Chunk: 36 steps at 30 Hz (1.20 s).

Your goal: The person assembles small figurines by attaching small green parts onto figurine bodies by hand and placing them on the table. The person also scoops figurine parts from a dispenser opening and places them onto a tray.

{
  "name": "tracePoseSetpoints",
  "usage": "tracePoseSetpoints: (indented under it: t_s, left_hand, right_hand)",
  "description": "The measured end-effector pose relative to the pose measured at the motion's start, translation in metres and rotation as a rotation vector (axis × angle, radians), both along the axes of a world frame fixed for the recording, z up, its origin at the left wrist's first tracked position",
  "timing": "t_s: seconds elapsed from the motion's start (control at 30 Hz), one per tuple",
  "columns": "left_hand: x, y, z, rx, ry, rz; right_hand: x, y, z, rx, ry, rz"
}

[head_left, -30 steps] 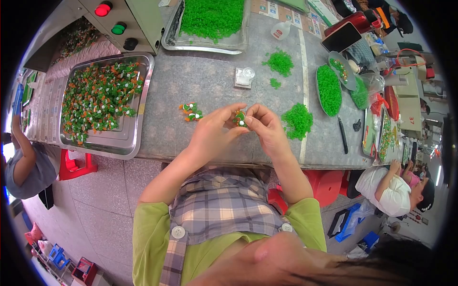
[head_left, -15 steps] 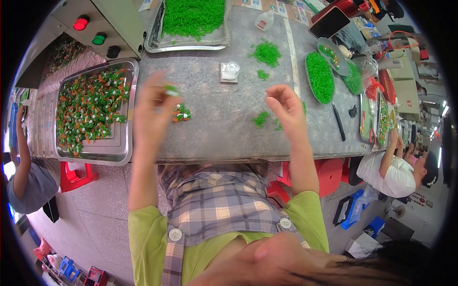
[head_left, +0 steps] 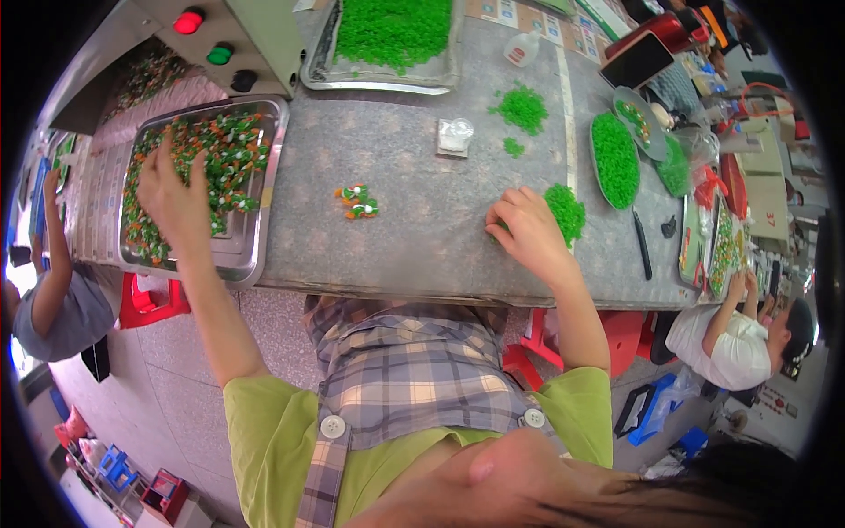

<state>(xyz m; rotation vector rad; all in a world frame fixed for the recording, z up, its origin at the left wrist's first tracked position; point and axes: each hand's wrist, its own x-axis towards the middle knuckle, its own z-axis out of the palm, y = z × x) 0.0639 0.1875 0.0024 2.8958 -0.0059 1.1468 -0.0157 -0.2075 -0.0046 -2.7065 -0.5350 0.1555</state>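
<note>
My left hand (head_left: pixel 176 198) is over the metal tray (head_left: pixel 275 167) at the left, its fingers spread among small green, orange and white pieces (head_left: pixel 233 163). Nothing shows in its grasp. Right of that tray, a few of the same pieces (head_left: pixel 359 202) lie on the grey tabletop (head_left: pixel 396 246). My right hand (head_left: pixel 528 231) rests low over the table with fingers curled together. Whatever its fingertips may hold is hidden or too small to name. Beside it lies a heap of small green pieces (head_left: pixel 566 214).
Green pieces fill a far tray (head_left: pixel 383 88) and an oval dish (head_left: pixel 614 158). A small white container (head_left: pixel 455 136) stands mid-table. A black-handled tool (head_left: pixel 642 246) lies at right. A machine box with lights (head_left: pixel 255 35) stands far left. Other people sit at both sides.
My left hand has moved left into the tray, and the small green and white piece it held no longer shows. My right hand has lowered toward the green heap, fingers curling. The view has shifted.
</note>
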Motion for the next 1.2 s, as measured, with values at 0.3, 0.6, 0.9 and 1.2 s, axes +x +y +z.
tracePoseSetpoints:
  t_s: [0.3,0.6,0.9,1.2]
  left_hand:
    - [-0.058,-0.114,-0.02,-0.461,0.568,-0.679]
    - [-0.065,-0.125,-0.031,-0.499,0.613,-0.726]
    - [-0.065,-0.136,-0.025,-0.194,0.504,-0.713]
    - [-0.06,-0.147,-0.003,-0.701,0.723,-0.789]
  right_hand:
    - [-0.003,0.011,0.017,0.375,0.143,-0.328]
    - [-0.004,0.014,-0.003,0.796,0.2,-0.273]
    - [-0.007,0.027,0.0,1.147,0.481,-0.398]
    - [-0.009,0.035,0.009,0.82,0.092,-0.234]
